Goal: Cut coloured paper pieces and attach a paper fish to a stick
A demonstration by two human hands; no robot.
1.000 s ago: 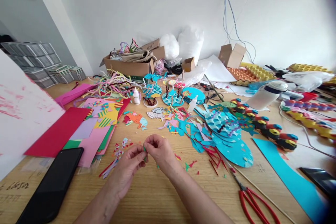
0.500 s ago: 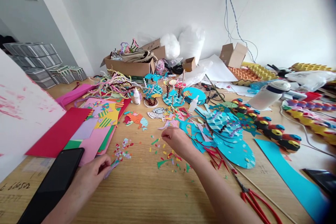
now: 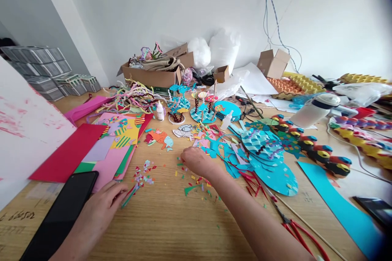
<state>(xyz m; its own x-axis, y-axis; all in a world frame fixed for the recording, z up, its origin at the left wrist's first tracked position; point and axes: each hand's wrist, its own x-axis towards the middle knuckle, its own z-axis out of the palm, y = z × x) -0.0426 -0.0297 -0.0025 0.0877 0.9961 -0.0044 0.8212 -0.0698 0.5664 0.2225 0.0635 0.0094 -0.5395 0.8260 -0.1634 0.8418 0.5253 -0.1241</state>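
Note:
My left hand (image 3: 105, 204) rests low on the table beside the black phone, fingers curled together around thin coloured paper strips (image 3: 129, 196). Just beyond its fingertips lies a loose heap of tiny pink, red and lilac paper scraps (image 3: 145, 174). Near the middle of the table, my right hand (image 3: 197, 161) is bent downward with its fingers closed over more bits of paper. Its fingertips are mostly hidden, so what they pinch cannot be made out. Green, yellow and orange scraps (image 3: 193, 189) are scattered below that hand, and orange and blue paper fish (image 3: 161, 138) lie beyond.
The phone (image 3: 65, 208) and coloured paper sheets (image 3: 69, 153) lie left. Glue bottles (image 3: 160, 111) stand further back. Blue paper discs (image 3: 272, 175), red-handled scissors (image 3: 294, 228) and a thin stick (image 3: 309, 222) lie right, near a white bottle (image 3: 315, 110). A cardboard box (image 3: 150, 78) sits by the wall.
My right hand has moved slightly left over the scraps. My left hand has barely moved, but the strips at its fingertips now show green and red instead of mostly lilac.

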